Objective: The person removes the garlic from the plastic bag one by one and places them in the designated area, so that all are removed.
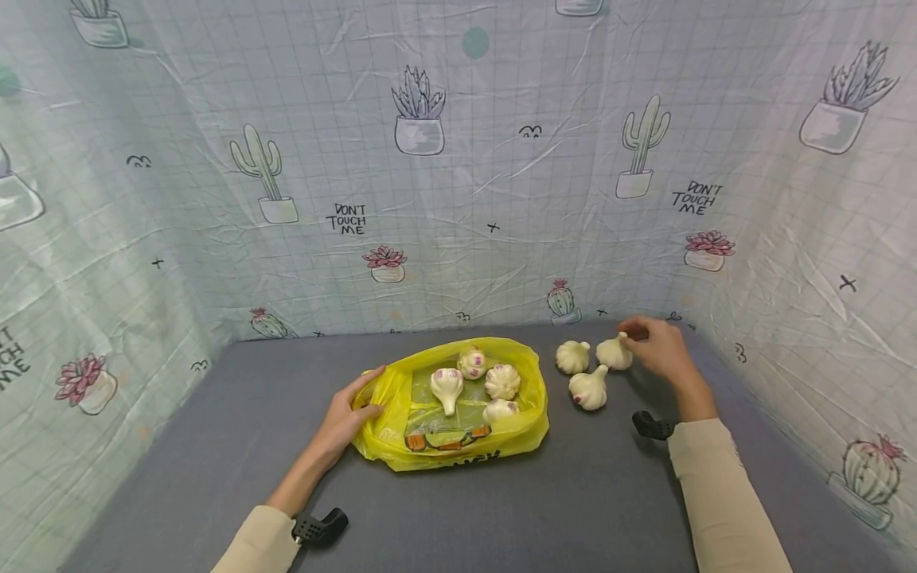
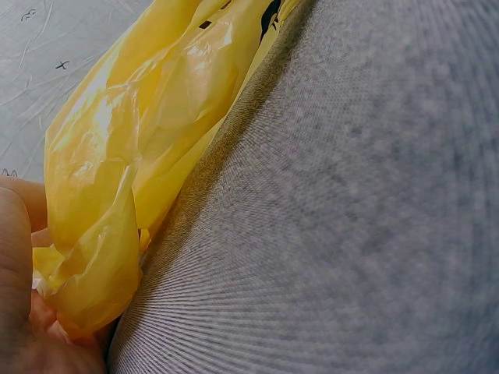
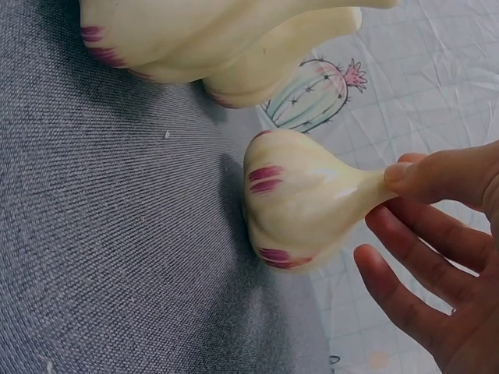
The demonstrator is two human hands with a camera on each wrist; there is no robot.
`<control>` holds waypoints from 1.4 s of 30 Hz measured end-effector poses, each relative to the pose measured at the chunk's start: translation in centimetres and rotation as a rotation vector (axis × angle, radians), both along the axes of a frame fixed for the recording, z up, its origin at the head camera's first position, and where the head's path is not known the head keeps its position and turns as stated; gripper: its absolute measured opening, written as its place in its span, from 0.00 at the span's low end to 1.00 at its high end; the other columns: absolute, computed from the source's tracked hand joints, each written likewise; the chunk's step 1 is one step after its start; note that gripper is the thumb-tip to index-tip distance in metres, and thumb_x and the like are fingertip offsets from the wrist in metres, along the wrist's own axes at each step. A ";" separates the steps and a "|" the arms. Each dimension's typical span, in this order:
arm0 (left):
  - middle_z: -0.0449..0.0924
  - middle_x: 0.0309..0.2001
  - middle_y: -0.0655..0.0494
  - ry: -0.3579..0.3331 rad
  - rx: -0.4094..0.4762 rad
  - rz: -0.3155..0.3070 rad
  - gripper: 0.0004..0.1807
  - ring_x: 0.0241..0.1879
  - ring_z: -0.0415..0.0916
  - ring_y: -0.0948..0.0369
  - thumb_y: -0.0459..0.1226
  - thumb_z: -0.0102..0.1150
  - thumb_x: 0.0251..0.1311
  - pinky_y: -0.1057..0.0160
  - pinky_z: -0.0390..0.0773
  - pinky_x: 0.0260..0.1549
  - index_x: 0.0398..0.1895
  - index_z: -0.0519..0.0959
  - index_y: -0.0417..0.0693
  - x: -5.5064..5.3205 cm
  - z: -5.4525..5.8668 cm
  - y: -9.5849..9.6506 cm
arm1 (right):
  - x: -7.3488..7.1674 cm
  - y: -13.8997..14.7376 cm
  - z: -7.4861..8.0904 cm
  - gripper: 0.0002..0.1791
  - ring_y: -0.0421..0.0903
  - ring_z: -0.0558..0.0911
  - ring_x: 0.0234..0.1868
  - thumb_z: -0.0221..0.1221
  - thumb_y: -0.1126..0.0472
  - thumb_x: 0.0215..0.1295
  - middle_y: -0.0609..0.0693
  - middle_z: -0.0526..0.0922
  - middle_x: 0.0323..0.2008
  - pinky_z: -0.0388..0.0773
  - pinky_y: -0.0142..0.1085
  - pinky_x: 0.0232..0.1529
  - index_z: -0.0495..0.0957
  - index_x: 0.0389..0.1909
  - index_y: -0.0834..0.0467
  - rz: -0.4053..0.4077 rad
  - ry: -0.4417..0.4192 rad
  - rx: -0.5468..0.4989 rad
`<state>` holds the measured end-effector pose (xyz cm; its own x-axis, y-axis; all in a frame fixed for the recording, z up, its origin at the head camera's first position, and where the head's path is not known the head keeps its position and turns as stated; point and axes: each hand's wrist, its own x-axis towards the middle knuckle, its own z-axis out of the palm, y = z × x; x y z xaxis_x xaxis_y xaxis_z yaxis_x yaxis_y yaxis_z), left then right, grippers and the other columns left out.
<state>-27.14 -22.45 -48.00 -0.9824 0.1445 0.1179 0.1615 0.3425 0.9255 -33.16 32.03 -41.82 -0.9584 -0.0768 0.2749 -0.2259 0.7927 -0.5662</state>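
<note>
My right hand [image 1: 655, 348] pinches the stem of a garlic bulb [image 3: 292, 202] between thumb and fingers, close over the dark cloth. Two more garlic bulbs, one at the back [image 1: 572, 357] and one nearer [image 1: 589, 388], lie beside it to the left. A yellow plastic bag [image 1: 387, 430] lies in the middle with its mouth spread wide. Inside it are several garlic bulbs with purple marks, one of them stem toward me [image 1: 447, 387]. My left hand [image 1: 347, 414] grips the bag's left edge, its thumb on top; in the left wrist view bunched yellow plastic [image 2: 101, 273] lies within the fingers.
A dark grey cloth [image 1: 573, 509] covers the table. Behind and on both sides hangs a pale curtain [image 1: 458, 239] printed with cacti and potted plants, meeting the table's back edge. Each wrist wears a black camera mount, on the left [image 1: 320, 527] and right [image 1: 653, 426].
</note>
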 end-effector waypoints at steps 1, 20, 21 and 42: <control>0.59 0.81 0.49 0.000 0.002 0.000 0.37 0.81 0.51 0.45 0.28 0.58 0.66 0.39 0.58 0.74 0.79 0.66 0.56 0.0 0.0 0.0 | 0.0 0.0 0.0 0.16 0.66 0.83 0.55 0.59 0.60 0.75 0.67 0.85 0.55 0.78 0.60 0.52 0.81 0.57 0.64 0.001 0.001 -0.001; 0.58 0.81 0.49 -0.010 0.012 0.003 0.38 0.82 0.48 0.46 0.28 0.58 0.65 0.39 0.55 0.75 0.79 0.66 0.56 0.0 0.0 0.0 | 0.0 0.1 0.1 0.17 0.66 0.83 0.56 0.58 0.62 0.73 0.68 0.84 0.55 0.77 0.61 0.53 0.80 0.58 0.65 0.013 0.002 -0.010; 0.58 0.81 0.49 -0.010 0.010 0.003 0.38 0.82 0.48 0.46 0.28 0.58 0.65 0.39 0.55 0.75 0.79 0.66 0.56 0.0 0.0 0.0 | 0.0 0.1 0.1 0.17 0.66 0.83 0.56 0.58 0.63 0.73 0.68 0.84 0.55 0.77 0.61 0.54 0.80 0.58 0.65 0.013 0.003 -0.009; 0.57 0.81 0.48 -0.004 -0.001 -0.005 0.37 0.82 0.49 0.46 0.28 0.58 0.66 0.39 0.57 0.75 0.79 0.66 0.57 0.0 0.0 -0.1 | 0.2 0.5 0.2 0.21 0.67 0.83 0.55 0.57 0.63 0.72 0.69 0.84 0.56 0.78 0.60 0.50 0.77 0.63 0.65 0.005 0.031 0.006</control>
